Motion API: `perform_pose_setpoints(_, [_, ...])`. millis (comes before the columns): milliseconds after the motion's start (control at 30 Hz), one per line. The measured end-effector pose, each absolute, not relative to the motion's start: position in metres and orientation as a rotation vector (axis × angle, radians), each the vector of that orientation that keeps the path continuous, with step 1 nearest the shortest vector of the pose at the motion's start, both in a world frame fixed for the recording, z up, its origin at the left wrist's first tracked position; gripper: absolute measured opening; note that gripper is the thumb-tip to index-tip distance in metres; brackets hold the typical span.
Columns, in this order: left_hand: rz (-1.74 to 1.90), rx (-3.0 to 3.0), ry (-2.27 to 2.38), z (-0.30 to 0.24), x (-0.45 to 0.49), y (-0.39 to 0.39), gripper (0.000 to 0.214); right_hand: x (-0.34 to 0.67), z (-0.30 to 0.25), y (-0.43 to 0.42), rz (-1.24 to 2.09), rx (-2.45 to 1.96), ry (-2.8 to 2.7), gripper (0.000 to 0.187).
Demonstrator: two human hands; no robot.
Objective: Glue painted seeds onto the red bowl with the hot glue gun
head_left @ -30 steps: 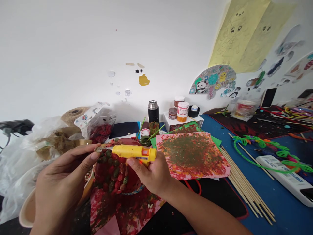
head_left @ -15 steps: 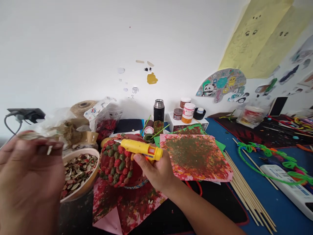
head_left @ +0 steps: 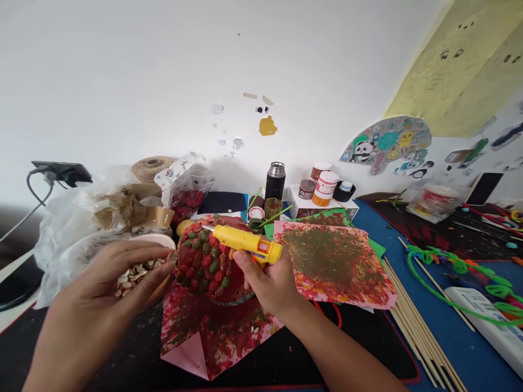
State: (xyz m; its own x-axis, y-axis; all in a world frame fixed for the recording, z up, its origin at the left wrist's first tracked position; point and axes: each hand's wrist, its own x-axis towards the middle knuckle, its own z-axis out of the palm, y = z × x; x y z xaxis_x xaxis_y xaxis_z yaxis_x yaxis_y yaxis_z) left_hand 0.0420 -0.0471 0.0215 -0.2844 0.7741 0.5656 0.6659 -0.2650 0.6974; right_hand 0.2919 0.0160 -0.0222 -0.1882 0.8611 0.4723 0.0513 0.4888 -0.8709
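Note:
My right hand (head_left: 272,280) is wrapped round a yellow hot glue gun (head_left: 247,242), its metal nozzle pointing left over the top of a red dome-shaped piece (head_left: 235,277). Rows of red, green and brown painted nut shells (head_left: 200,258) cover the dome's left part; the right part is bare red. At the dome's left edge, the fingertips of my left hand (head_left: 110,288) pinch a small shell (head_left: 172,260), mostly hidden by the fingers. Behind that hand stands a bowl (head_left: 161,239) of loose shells, partly covered by it.
Under the dome lies paint-smeared pink paper (head_left: 186,356). Another painted sheet (head_left: 335,261) is to the right, beside wooden sticks (head_left: 420,326) and a white power strip (head_left: 486,321). Behind stand a black flask (head_left: 275,185), paint jars (head_left: 326,188) and plastic bags (head_left: 69,245).
My left hand has moved right and away from me, from the left of the bowl to the dome's left edge. The glue gun stays over the dome. The view has shifted left.

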Motion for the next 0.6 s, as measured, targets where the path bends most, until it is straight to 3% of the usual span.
perform_pose_setpoints(167, [1.517,2.123,1.826,0.029,0.045,-0.037,0.043,0.292,-0.021,0.015,0.897,-0.794,-1.606,0.055])
perform_pose_setpoints(600, [1.42,2.563,1.835,0.019,0.035,-0.034,0.029,0.29,-0.023,0.016,0.847,-0.678,-1.609,0.039])
